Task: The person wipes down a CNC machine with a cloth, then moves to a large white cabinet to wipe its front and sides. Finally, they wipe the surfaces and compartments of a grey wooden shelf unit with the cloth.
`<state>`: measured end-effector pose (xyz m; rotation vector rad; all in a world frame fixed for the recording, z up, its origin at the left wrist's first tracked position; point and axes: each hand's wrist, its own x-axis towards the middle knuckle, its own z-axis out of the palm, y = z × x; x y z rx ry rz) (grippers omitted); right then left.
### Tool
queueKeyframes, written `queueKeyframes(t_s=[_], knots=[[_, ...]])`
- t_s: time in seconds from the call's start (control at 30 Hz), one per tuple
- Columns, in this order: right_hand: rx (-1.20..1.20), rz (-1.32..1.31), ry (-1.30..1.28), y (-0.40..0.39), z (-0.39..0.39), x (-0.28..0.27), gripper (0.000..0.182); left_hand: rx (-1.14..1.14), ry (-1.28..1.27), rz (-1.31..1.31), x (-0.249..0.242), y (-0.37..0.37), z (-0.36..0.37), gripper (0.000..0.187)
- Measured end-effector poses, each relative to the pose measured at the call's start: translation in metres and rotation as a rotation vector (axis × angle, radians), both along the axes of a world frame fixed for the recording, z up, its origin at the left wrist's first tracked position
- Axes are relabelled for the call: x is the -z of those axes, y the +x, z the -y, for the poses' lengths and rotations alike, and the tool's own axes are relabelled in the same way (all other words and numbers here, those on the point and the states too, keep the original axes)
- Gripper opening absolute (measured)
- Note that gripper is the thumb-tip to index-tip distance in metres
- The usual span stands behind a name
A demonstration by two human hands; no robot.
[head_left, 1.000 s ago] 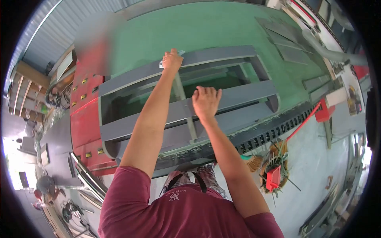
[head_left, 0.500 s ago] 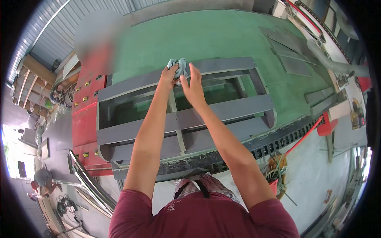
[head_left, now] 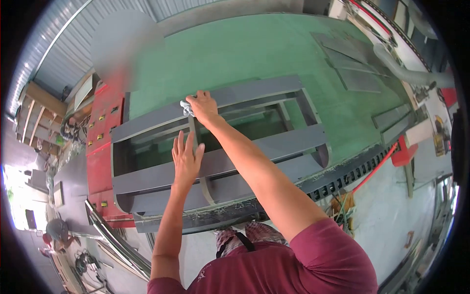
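A long grey shelf-like frame (head_left: 274,143) with open compartments lies on the green work surface (head_left: 235,46). At its far rail, near the centre divider, my right hand (head_left: 203,107) is closed on a crumpled pale blue cloth (head_left: 187,108), which touches the rail. My left hand (head_left: 186,159) is over the nearer long board, its fingers apart and pointing away from me, with nothing in it.
Loose grey panels (head_left: 360,79) lie at the back right. Red panels (head_left: 100,161) stand left of the frame. Long strips (head_left: 115,240) lean at the lower left, where a person (head_left: 58,230) is bent over. A grey hose (head_left: 406,73) hangs at right.
My left hand has let go of the cloth and moved back toward me. My right hand now holds the cloth, farther left on the far rail. The frame appears slightly lower and more left in view.
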<state>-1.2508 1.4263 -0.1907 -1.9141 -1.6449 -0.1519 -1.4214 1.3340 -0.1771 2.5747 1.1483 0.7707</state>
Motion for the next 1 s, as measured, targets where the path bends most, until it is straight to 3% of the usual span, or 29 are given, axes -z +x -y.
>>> queueKeyframes(t_s=[0.1, 0.17, 0.37, 0.4, 0.5, 0.6, 0.7, 0.77, 0.97, 1.0], knots=[[0.082, -0.029, -0.053, 0.031, 0.005, -0.001, 0.019, -0.159, 0.051, -0.149, 0.030, 0.004, 0.021, 0.052], [0.129, -0.055, -0.075, 0.065, 0.017, -0.003, 0.021, -0.140, 0.056, -0.139, 0.021, 0.010, 0.025, 0.053], [0.395, 0.212, -0.081, 0.223, 0.083, 0.005, 0.024, -0.129, 0.083, -0.138, 0.024, 0.010, 0.027, 0.057], [0.502, 0.271, -0.259, 0.248, 0.104, -0.013, 0.023, -0.132, 0.085, -0.153, 0.024, 0.011, 0.028, 0.057], [0.770, 0.335, -0.444, 0.348, 0.163, -0.027, 0.022, -0.128, 0.097, -0.171, 0.024, 0.012, 0.025, 0.056], [0.885, 0.292, -0.197, 0.394, 0.221, -0.039, 0.027, -0.121, 0.094, -0.182, 0.027, 0.013, 0.024, 0.055], [0.817, 0.208, -0.159, 0.373, 0.272, -0.065, 0.032, -0.100, 0.076, -0.203, 0.031, 0.010, 0.024, 0.055], [0.597, 0.165, 0.098, 0.323, 0.304, -0.071, 0.034, -0.105, 0.079, -0.190, 0.030, 0.011, 0.025, 0.054], [0.559, 0.112, -0.088, 0.200, 0.319, -0.008, 0.034, -0.109, 0.074, -0.185, 0.032, 0.010, 0.026, 0.053], [0.576, 0.217, -0.057, 0.184, 0.312, 0.004, 0.031, -0.114, 0.076, -0.182, 0.032, 0.008, 0.025, 0.053]])
